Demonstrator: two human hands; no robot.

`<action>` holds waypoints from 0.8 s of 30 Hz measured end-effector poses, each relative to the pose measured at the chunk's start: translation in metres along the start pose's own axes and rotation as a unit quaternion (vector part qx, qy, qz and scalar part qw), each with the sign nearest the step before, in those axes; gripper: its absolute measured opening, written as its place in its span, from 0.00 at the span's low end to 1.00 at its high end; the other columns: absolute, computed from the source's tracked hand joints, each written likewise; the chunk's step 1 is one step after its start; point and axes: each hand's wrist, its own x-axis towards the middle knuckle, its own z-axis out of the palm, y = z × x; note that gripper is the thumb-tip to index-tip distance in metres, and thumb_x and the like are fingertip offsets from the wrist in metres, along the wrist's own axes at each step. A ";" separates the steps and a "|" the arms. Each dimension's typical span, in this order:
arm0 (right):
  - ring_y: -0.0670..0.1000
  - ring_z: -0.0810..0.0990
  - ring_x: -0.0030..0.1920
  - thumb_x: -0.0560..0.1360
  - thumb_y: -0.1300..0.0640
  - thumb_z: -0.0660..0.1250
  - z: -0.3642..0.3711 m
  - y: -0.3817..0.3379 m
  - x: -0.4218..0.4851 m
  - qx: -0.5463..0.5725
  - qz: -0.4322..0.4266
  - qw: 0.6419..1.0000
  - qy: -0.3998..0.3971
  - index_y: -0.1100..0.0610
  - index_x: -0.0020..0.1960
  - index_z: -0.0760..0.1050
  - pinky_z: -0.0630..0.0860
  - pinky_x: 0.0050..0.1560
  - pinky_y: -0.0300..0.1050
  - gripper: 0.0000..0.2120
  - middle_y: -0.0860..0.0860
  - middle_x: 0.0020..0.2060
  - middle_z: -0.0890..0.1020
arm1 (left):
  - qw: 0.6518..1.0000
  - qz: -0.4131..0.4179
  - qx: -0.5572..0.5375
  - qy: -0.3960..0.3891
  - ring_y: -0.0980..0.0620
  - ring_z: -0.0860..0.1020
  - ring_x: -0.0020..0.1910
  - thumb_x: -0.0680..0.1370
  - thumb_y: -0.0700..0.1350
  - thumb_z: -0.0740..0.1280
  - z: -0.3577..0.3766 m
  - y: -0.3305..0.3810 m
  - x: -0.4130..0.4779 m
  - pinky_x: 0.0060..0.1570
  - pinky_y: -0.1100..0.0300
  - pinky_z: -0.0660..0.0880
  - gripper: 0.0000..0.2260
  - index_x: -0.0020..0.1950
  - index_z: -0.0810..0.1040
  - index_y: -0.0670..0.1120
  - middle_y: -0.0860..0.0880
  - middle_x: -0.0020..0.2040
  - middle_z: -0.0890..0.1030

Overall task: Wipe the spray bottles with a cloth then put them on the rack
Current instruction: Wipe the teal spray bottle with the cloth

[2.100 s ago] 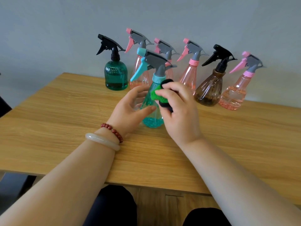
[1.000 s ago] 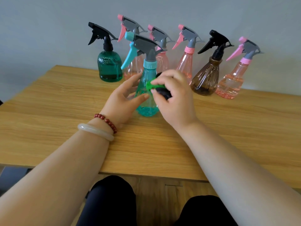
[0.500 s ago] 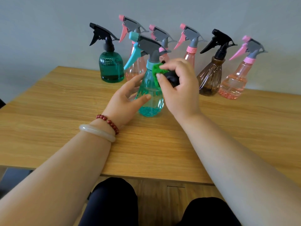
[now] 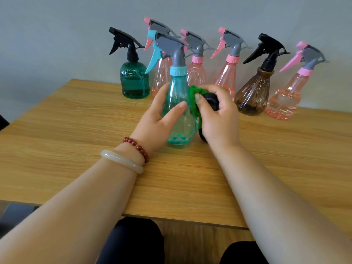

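Observation:
A teal spray bottle (image 4: 180, 103) with a grey and light-blue trigger stands upright on the wooden table (image 4: 76, 141). My left hand (image 4: 158, 119) holds its body from the left, thumb across the front. My right hand (image 4: 217, 115) grips a green and black cloth (image 4: 194, 98) and presses it against the bottle's right side. Behind, by the wall, stand a dark green bottle (image 4: 134, 80), three pink bottles (image 4: 227, 75), a brown bottle (image 4: 253, 92) and another pink bottle (image 4: 285, 96).
The row of bottles lines the table's far edge against a grey wall. The table's near edge (image 4: 171, 218) runs above my knees. No rack is in view.
My right hand has moved the cloth down from the bottle's neck to the middle of its right side. The left hand keeps its hold on the bottle.

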 end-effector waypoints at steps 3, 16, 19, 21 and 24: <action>0.41 0.80 0.50 0.76 0.63 0.68 -0.002 -0.005 -0.002 0.020 -0.022 1.000 0.001 0.50 0.51 0.78 0.75 0.52 0.35 0.09 0.44 0.47 0.81 | 0.999 -0.005 -0.045 0.002 0.62 0.79 0.56 0.83 0.42 0.60 0.002 0.003 0.000 0.54 0.64 0.76 0.17 0.70 0.67 0.56 0.59 0.58 0.80; 0.42 0.77 0.54 0.78 0.64 0.63 -0.002 -0.014 -0.007 -0.034 -0.167 0.985 -0.010 0.62 0.55 0.77 0.71 0.58 0.35 0.08 0.47 0.51 0.78 | 0.998 -0.026 -0.050 0.022 0.64 0.77 0.31 0.70 0.57 0.70 0.003 0.008 -0.004 0.32 0.70 0.72 0.29 0.66 0.70 0.45 0.56 0.41 0.80; 0.40 0.75 0.55 0.78 0.66 0.63 0.000 -0.010 -0.006 -0.054 -0.215 0.975 -0.021 0.63 0.56 0.77 0.69 0.59 0.34 0.08 0.47 0.52 0.77 | 0.996 -0.020 -0.082 0.015 0.64 0.78 0.34 0.73 0.50 0.70 0.002 0.010 -0.006 0.33 0.70 0.73 0.22 0.63 0.72 0.43 0.55 0.42 0.80; 0.36 0.76 0.50 0.79 0.61 0.63 0.002 -0.010 -0.002 -0.017 -0.101 0.995 -0.003 0.54 0.55 0.75 0.71 0.55 0.32 0.07 0.41 0.48 0.78 | 0.996 -0.016 -0.086 0.000 0.59 0.82 0.43 0.71 0.49 0.72 0.002 0.009 -0.007 0.42 0.65 0.78 0.21 0.62 0.75 0.48 0.53 0.49 0.83; 0.37 0.77 0.47 0.78 0.57 0.62 -0.002 -0.004 -0.001 0.008 -0.015 1.000 -0.001 0.48 0.52 0.74 0.72 0.52 0.35 0.06 0.39 0.45 0.79 | 0.996 -0.006 -0.084 -0.002 0.54 0.83 0.50 0.69 0.51 0.72 0.004 0.007 -0.007 0.49 0.58 0.81 0.19 0.60 0.77 0.53 0.51 0.55 0.83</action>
